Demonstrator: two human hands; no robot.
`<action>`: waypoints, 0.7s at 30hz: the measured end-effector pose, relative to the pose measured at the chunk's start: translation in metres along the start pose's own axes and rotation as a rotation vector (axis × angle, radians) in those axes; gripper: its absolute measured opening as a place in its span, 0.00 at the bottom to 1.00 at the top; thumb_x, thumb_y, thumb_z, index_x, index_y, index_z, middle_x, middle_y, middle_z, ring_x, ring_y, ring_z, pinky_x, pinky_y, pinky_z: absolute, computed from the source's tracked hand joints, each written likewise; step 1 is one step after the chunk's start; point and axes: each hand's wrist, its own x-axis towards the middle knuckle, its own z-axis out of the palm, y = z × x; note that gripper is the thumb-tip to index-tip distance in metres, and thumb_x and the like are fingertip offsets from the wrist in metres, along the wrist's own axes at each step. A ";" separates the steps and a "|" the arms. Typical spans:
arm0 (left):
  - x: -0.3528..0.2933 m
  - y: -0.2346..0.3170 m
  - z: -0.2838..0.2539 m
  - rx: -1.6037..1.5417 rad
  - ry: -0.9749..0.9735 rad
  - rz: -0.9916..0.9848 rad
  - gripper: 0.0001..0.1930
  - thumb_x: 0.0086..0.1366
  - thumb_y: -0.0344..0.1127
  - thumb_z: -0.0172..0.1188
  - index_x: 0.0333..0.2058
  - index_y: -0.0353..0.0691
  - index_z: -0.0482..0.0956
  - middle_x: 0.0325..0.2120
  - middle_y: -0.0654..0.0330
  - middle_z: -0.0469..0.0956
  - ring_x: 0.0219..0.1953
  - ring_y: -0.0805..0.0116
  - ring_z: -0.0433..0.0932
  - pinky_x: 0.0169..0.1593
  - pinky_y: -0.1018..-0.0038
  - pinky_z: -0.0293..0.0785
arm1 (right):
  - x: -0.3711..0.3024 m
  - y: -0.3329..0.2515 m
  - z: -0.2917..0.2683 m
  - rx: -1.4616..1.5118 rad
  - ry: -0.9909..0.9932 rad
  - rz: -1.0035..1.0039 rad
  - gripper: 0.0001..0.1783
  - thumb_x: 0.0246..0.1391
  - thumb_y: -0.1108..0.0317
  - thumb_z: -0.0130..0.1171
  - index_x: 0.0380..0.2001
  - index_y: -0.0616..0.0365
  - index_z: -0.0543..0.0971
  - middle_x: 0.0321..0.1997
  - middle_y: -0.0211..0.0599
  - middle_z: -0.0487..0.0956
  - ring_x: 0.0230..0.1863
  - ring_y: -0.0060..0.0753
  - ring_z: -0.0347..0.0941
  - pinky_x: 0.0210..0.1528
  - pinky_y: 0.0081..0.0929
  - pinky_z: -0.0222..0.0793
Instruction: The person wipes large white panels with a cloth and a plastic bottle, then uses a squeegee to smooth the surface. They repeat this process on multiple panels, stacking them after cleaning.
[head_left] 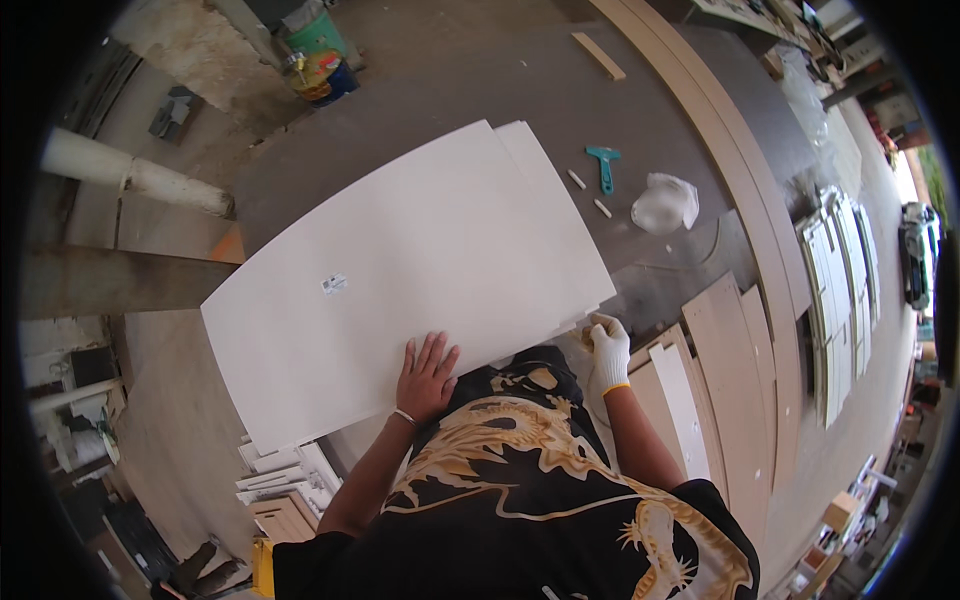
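Note:
A large white panel (440,240) lies in front of me, with a second white sheet showing under its far right edge. Near its left middle is a small label (334,284). My left hand (428,378), bare with a band at the wrist, rests flat on the panel's near edge, fingers spread. Beside the near right corner, my right hand (609,352) wears a white knitted glove with a yellow cuff. Its fingers are curled closed; whatever they hold is hidden. Beyond the corner lie a teal scraper (604,170), two short white sticks (602,208) and a crumpled white wad (665,203).
Long brown boards (745,180) curve along the right, with brown panels (728,340) and a white strip (680,410) nearer me. White panels (838,300) are stacked farther right. White offcuts (290,475) sit at the lower left. Pillars (130,278) and a bucket (322,75) stand to the left.

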 end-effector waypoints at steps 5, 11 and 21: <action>0.001 -0.003 0.003 0.091 0.011 0.072 0.28 0.71 0.39 0.58 0.69 0.62 0.74 0.76 0.53 0.62 0.79 0.48 0.55 0.78 0.36 0.45 | -0.001 -0.015 0.023 0.251 -0.008 -0.028 0.27 0.67 0.73 0.55 0.68 0.66 0.71 0.40 0.38 0.83 0.31 0.24 0.79 0.35 0.23 0.79; 0.000 0.003 0.005 0.143 -0.020 0.051 0.29 0.71 0.35 0.55 0.69 0.67 0.74 0.75 0.57 0.64 0.79 0.51 0.56 0.78 0.36 0.46 | 0.029 -0.037 0.040 0.080 -0.158 0.024 0.28 0.67 0.66 0.65 0.65 0.70 0.73 0.29 0.34 0.81 0.19 0.22 0.75 0.20 0.21 0.69; -0.013 0.046 0.006 0.111 -0.190 -0.084 0.31 0.72 0.36 0.51 0.73 0.43 0.64 0.76 0.55 0.61 0.79 0.51 0.55 0.80 0.46 0.46 | 0.047 -0.032 0.009 0.098 -0.278 0.098 0.22 0.69 0.69 0.62 0.62 0.70 0.76 0.32 0.30 0.80 0.22 0.22 0.77 0.23 0.18 0.71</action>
